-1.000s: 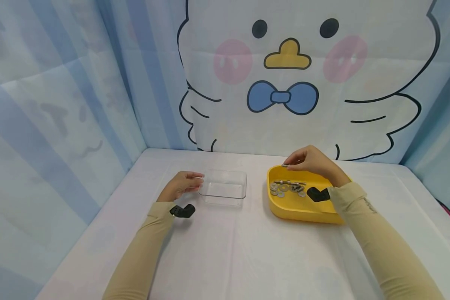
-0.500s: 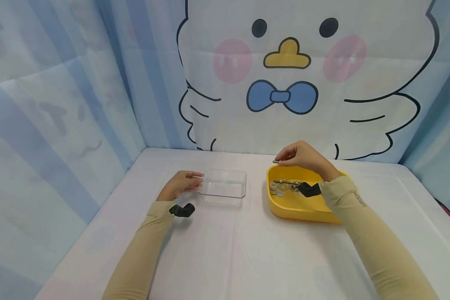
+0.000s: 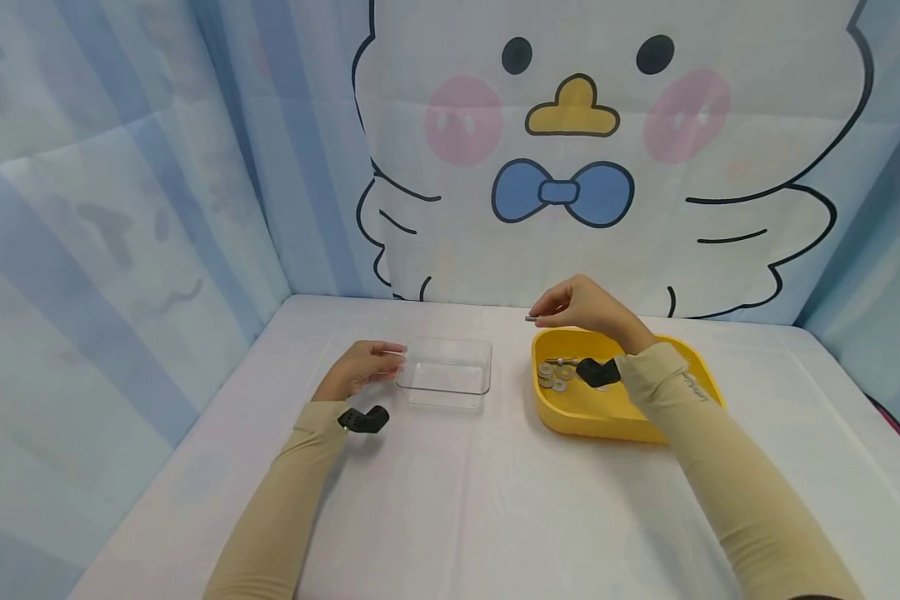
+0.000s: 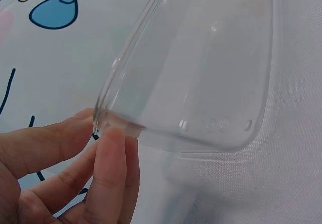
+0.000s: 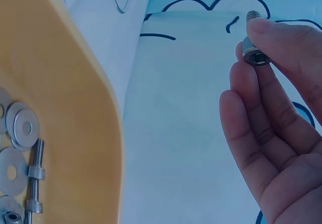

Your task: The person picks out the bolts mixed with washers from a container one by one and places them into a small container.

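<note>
My left hand (image 3: 358, 368) pinches the near-left corner of a clear plastic box (image 3: 444, 392). In the left wrist view the thumb lies on one side of the wall and the fingertips on the other. A short hex socket screw (image 5: 256, 58) is between the thumb and fingers of my right hand (image 3: 591, 312). Its socket head and part of the thread show in the right wrist view; the thumb covers the middle. That hand is above the far-left rim of a yellow tray (image 3: 603, 427), apart from the clear box.
Inside the yellow tray lie several flat washers (image 5: 12, 171) and a thin metal rod with collars (image 5: 36, 172). My right wrist camera (image 3: 597, 372) hides part of them in the head view. A printed curtain (image 3: 435, 242) hangs behind the white-covered table (image 3: 420, 500).
My right hand has moved left and slightly up with the screw, from over the tray to its far-left rim. The left hand and the clear box have stayed in place.
</note>
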The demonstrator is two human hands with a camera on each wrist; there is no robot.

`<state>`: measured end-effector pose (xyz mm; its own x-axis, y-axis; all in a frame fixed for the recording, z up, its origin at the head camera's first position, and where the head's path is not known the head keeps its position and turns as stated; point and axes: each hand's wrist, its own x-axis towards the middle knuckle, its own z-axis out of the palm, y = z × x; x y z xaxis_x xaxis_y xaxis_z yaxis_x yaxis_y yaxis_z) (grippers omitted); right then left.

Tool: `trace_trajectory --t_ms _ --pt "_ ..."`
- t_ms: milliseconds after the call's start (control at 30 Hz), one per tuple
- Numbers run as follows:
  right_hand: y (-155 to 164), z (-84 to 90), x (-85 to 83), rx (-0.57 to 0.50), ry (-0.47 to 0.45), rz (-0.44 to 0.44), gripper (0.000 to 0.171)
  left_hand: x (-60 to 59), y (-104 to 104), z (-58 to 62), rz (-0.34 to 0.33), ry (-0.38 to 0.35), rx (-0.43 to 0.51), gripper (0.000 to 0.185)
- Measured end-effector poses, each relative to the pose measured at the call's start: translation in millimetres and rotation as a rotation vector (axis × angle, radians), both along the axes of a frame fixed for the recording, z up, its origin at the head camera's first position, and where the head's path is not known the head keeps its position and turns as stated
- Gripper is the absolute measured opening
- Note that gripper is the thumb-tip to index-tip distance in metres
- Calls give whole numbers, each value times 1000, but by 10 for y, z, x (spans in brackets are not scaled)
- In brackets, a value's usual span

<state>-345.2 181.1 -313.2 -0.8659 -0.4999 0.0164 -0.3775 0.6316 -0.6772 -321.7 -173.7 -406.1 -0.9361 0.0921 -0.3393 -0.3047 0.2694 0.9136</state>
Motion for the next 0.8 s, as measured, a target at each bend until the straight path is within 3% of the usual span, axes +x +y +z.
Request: trace_trajectory --t_ms 800 --pt "-404 20 -21 -25 31 70 16 24 -26 -9 -37 30 28 43"
